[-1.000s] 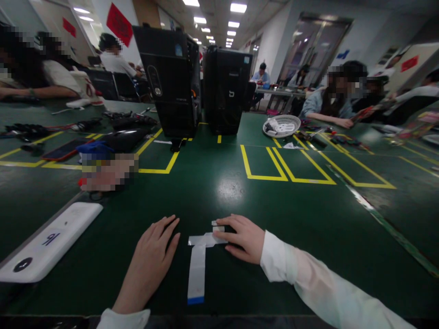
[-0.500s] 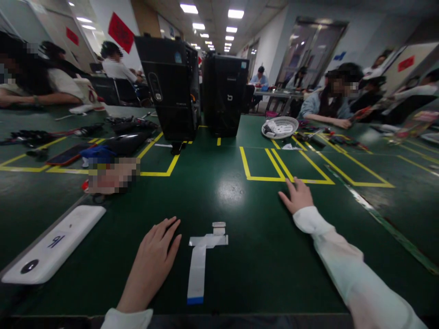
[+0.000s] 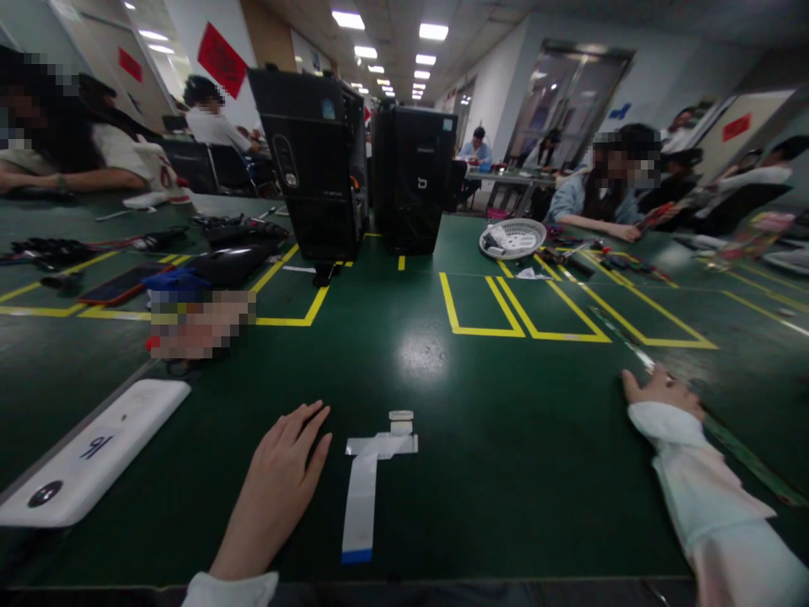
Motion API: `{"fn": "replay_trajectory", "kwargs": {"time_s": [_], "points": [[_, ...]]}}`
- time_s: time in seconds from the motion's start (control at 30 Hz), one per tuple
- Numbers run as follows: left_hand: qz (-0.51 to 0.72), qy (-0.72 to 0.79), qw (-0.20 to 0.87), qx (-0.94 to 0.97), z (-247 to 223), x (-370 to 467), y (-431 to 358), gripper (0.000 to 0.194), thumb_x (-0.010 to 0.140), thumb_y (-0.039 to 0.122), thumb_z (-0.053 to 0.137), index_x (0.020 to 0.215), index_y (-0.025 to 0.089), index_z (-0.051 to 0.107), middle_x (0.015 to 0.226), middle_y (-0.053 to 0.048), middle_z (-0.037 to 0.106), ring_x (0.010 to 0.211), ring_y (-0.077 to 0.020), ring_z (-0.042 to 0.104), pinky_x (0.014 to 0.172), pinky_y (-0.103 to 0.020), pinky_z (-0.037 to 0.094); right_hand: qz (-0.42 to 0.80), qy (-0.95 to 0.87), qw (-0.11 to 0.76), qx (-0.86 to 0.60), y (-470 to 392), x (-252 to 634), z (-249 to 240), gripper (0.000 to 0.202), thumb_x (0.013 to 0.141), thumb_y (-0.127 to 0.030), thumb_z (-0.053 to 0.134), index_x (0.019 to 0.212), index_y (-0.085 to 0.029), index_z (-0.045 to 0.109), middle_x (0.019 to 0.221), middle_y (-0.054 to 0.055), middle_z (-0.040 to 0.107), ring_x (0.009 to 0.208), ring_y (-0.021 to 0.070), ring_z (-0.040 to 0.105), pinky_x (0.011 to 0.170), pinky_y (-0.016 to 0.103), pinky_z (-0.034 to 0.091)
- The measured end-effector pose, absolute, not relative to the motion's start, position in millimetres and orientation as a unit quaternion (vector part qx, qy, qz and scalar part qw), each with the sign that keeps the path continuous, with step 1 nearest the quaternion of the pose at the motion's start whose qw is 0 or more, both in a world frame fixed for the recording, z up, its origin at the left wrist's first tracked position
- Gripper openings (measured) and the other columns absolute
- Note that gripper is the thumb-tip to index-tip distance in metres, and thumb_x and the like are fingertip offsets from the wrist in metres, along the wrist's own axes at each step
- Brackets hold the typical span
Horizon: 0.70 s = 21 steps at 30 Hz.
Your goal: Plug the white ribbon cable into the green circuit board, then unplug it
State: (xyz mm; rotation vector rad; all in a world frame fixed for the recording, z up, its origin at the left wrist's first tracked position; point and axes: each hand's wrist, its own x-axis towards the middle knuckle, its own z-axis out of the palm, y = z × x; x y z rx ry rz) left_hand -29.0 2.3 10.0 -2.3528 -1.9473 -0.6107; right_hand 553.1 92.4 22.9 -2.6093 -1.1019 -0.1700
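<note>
A white flat ribbon cable (image 3: 360, 502) lies folded on the green table (image 3: 493, 480), with a blue strip at its near end and a connector (image 3: 401, 416) at its far end. To its left, my left hand (image 3: 287, 468) rests palm down on the table, fingers extended and holding nothing. Well to the right of the cable is my right hand (image 3: 663, 394), empty, its thumb and fingers apart, beside a worn strip (image 3: 623, 335) along the table. I cannot tell whether the right hand touches that strip.
Two black computer towers (image 3: 316, 169) stand at the back. A white basket (image 3: 513, 239) holds small parts. On the left are a white oblong device (image 3: 94, 455), dark cables (image 3: 47, 251) and a blue item (image 3: 177, 285). Yellow tape (image 3: 486, 331) marks the table. Other people sit around.
My right hand has swept to the right and slightly nearer, from the yellow tape to the worn strip. My left hand and the ribbon cable have stayed in place.
</note>
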Motion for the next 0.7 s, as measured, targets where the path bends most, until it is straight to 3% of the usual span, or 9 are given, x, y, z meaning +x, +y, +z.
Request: {"fn": "replay_trajectory", "kwargs": {"time_s": [0.4, 0.57, 0.7], "points": [[-0.192, -0.624, 0.021, -0.757, 8.2, -29.4, 1.3, 0.053, 0.097, 0.047, 0.033, 0.132, 0.016, 0.057, 0.137, -0.012, 0.058, 0.127, -0.0296, 0.052, 0.109, -0.052, 0.040, -0.089, -0.558, 0.033, -0.825, 63.7, 580.4, 7.8, 0.080, 0.089, -0.062, 0.027, 0.135, -0.002, 0.053, 0.107, 0.028, 0.059, 0.091, 0.0367, 0.059, 0.077, 0.047, 0.043], [-0.198, -0.621, 0.021, -0.758, 9.3, -28.5, 0.9, 0.051, 0.096, 0.046, 0.035, 0.132, 0.016, 0.057, 0.136, -0.013, 0.058, 0.127, -0.0292, 0.053, 0.109, -0.051, 0.040, -0.095, -0.648, 0.079, -0.751, 32.8, 588.2, -7.2, 0.074, 0.086, -0.061, 0.031, 0.132, -0.008, 0.054, 0.098, 0.019, 0.061, 0.092, 0.0328, 0.061, 0.087, 0.043, 0.047], [-0.194, -0.625, 0.017, -0.756, 11.0, -27.7, 0.4, 0.051, 0.097, 0.045, 0.035, 0.132, 0.016, 0.057, 0.137, -0.012, 0.057, 0.128, -0.0294, 0.052, 0.109, -0.052, 0.040, -0.106, -0.671, 0.124, -0.723, 12.4, 582.2, -13.0, 0.071, 0.087, -0.060, 0.029, 0.131, -0.009, 0.051, 0.109, 0.018, 0.061, 0.106, 0.0323, 0.059, 0.096, 0.042, 0.046]]}}
